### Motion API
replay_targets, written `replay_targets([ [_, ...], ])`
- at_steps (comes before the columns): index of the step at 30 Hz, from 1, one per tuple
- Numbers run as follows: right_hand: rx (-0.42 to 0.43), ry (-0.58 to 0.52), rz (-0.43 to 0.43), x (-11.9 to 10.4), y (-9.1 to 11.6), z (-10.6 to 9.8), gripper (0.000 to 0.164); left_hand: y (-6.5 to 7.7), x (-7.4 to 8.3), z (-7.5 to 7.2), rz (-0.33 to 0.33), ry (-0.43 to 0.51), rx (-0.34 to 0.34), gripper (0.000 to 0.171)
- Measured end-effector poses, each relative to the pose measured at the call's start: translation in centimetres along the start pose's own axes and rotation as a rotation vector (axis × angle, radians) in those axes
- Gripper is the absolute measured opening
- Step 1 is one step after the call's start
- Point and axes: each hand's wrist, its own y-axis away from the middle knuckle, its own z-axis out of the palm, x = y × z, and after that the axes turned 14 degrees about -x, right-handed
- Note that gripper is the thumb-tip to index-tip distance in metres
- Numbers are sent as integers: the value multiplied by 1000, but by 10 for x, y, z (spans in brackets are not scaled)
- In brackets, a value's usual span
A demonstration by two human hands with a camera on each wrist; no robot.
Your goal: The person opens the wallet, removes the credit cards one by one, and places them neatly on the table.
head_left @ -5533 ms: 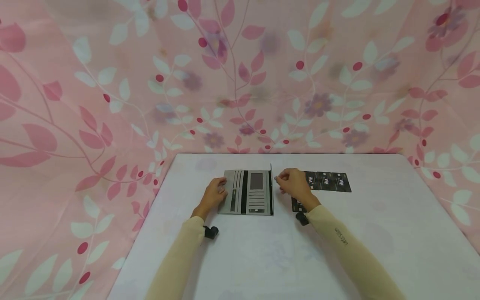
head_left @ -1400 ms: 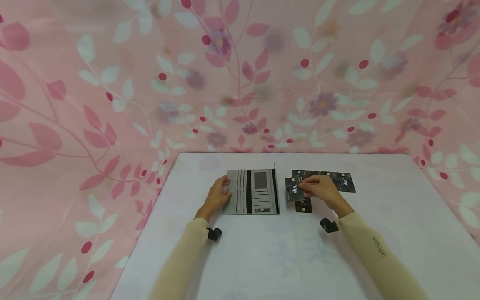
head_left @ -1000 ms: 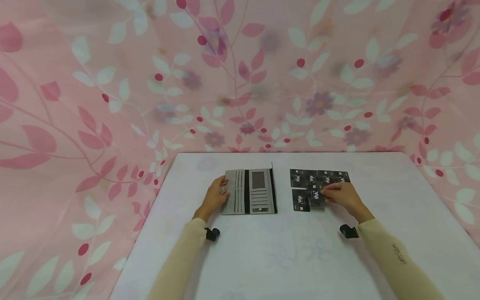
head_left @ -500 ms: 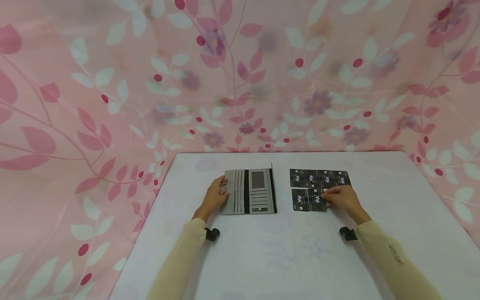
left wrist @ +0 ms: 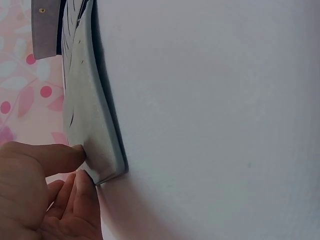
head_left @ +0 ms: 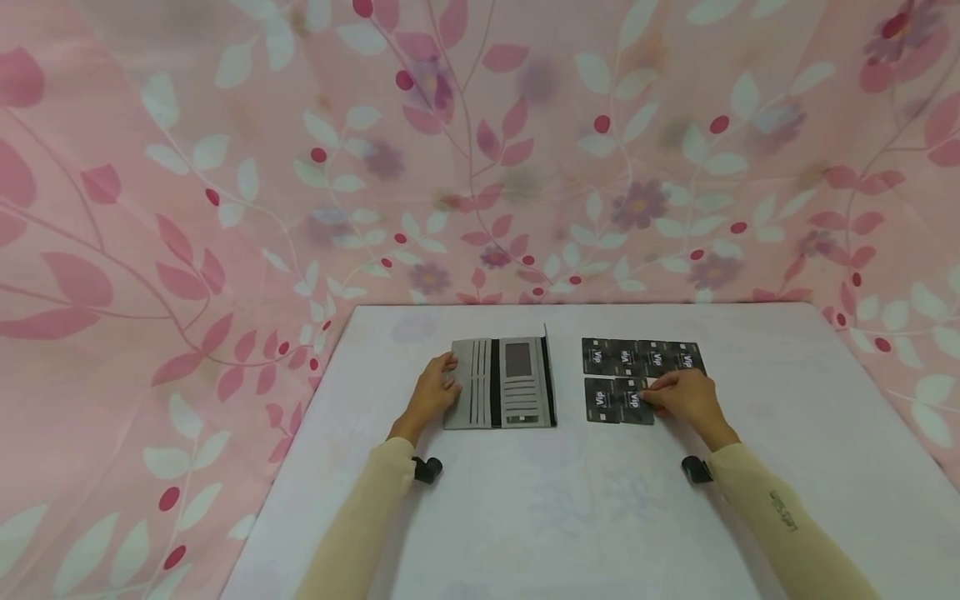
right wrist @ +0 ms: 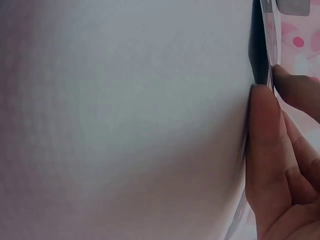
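Observation:
A grey bifold wallet (head_left: 495,383) lies spread on the table, with rows of slots, a dark window and a card low in its right panel. My left hand (head_left: 433,392) pinches its left edge; in the left wrist view the thumb lies on top of the wallet (left wrist: 90,105) and fingers are at its corner. To the right, my right hand (head_left: 688,400) pinches the right edge of a black VIP card (head_left: 632,403). That card lies beside another black card (head_left: 601,400). In the right wrist view, the thumb and a finger take the card (right wrist: 258,55) between them.
Behind these two cards lies a row of several black VIP cards (head_left: 637,357), partly covered at its right end by my right hand. A white cloth covers the table (head_left: 585,517). A pink floral curtain (head_left: 480,167) stands behind and at the sides.
A dark card has left the wallet's left panel. My right hand carried a card rightward from beside the wallet and lowered it into the front row. The left hand stays on the wallet.

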Motion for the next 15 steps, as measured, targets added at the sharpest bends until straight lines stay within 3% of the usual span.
replay_targets([
  [6,-10,102,9,-9,4,-3,33,-1,1,0,-19,-27,4,65],
  [10,-3,108,8,-13,2,-1,29,1,1,1,-15,-17,-2,65],
  [15,40,68,-110,-35,-5,7,24,2,4,0,-15,5,-1,66],
])
